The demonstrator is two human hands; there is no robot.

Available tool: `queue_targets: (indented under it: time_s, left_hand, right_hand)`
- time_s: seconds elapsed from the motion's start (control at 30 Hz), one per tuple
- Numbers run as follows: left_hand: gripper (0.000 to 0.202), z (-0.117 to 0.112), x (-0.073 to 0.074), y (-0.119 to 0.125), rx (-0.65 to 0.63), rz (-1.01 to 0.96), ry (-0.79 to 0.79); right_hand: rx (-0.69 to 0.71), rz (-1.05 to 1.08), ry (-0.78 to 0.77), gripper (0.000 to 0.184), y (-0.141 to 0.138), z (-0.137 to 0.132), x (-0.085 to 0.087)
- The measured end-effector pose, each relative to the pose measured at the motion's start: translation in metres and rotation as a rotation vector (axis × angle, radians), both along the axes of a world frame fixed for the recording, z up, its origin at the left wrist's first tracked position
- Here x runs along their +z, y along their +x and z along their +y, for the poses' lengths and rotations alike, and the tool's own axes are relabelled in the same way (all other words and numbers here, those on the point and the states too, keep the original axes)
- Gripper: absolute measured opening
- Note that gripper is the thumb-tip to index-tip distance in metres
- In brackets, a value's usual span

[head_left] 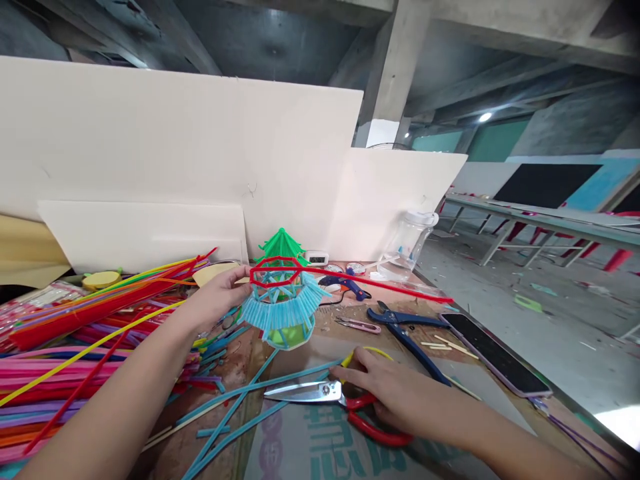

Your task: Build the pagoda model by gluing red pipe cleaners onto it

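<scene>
My left hand (223, 293) is closed, fingertips pinching the left side of a red pipe-cleaner ring (275, 261). A long straight tail of the ring stretches right over the table. The ring stands in front of a small pagoda model (283, 310) with a green pointed roof and a light-blue flared tier; whether it touches the model I cannot tell. My right hand (367, 383) curls over the handles of the scissors (313, 392), which lie with blades pointing left. Its fingertips are partly hidden. Light-blue pipe cleaners (250, 387) lie beside and under the blades.
Bundled coloured pipe cleaners (75, 320) cover the left side. Blue-handled pliers (407, 333), pink thread snips (357, 325), a glue gun (347, 283) and a phone (495, 353) lie at right. A clear plastic jug (407, 243) stands behind, before white boards (190, 147).
</scene>
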State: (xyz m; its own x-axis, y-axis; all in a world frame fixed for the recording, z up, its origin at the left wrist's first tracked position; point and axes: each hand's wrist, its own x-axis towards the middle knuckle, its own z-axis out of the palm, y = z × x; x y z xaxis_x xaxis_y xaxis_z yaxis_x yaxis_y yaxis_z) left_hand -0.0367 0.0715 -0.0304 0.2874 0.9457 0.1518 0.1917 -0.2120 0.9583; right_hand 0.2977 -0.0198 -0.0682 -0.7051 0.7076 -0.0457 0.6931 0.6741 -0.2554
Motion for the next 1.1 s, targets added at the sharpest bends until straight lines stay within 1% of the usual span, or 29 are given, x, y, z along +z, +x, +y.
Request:
queue_targets:
  time_s: [0.1, 0.13, 0.2, 0.3, 0.33, 0.4, 0.5, 0.57, 0.63, 0.7, 0.83, 0.93, 1.03, 1.1]
  left_hand:
    - [0.057, 0.000, 0.004, -0.004, -0.038, -0.067, -0.039]
    - [0.058, 0.000, 0.005, -0.005, -0.047, -0.094, -0.051]
    - [0.059, 0.000, 0.006, -0.006, -0.050, -0.149, -0.075]
    - [0.058, -0.002, 0.011, -0.006, -0.006, -0.202, -0.103]
    - [0.057, -0.003, 0.013, -0.005, 0.013, -0.202, -0.109]
    - [0.057, -0.006, 0.017, -0.005, 0.032, -0.190, -0.113]
    - [0.057, -0.007, 0.019, -0.005, 0.013, -0.195, -0.103]
    - [0.059, -0.007, 0.018, -0.004, -0.016, -0.221, -0.103]
    - [0.061, -0.007, 0.015, -0.002, -0.048, -0.252, -0.113]
    - [0.060, -0.008, 0.013, 0.001, -0.072, -0.289, -0.139]
    - [0.052, -0.011, 0.010, 0.009, -0.143, -0.313, -0.211]
    - [0.046, -0.011, 0.007, 0.011, -0.180, -0.289, -0.215]
    - [0.048, -0.009, 0.002, 0.012, -0.198, -0.248, -0.223]
    - [0.050, -0.008, -0.001, 0.013, -0.199, -0.228, -0.216]
  right_hand:
    - [-0.062, 0.086, 0.010, 0.057, 0.003, 0.000, -0.006]
    - [-0.072, 0.123, 0.020, 0.056, 0.006, 0.000, -0.008]
    - [-0.064, 0.198, 0.068, 0.060, 0.013, -0.002, -0.012]
    - [-0.075, 0.294, 0.213, 0.065, 0.025, -0.002, -0.017]
    - [-0.108, 0.318, 0.259, 0.062, 0.028, -0.001, -0.018]
    - [-0.233, 0.354, 0.307, 0.053, 0.031, 0.005, -0.018]
    - [-0.427, 0.397, 0.302, 0.046, 0.028, 0.019, -0.013]
    - [-0.468, 0.439, 0.325, 0.045, 0.024, 0.030, -0.006]
    - [-0.438, 0.483, 0.387, 0.044, 0.017, 0.040, 0.003]
    - [-0.375, 0.494, 0.465, 0.043, 0.009, 0.048, 0.013]
    - [-0.252, 0.474, 0.600, 0.046, -0.008, 0.058, 0.026]
    - [-0.221, 0.480, 0.632, 0.048, -0.015, 0.060, 0.025]
    - [-0.254, 0.473, 0.605, 0.057, -0.016, 0.060, 0.020]
    - [-0.267, 0.467, 0.578, 0.058, -0.016, 0.058, 0.017]
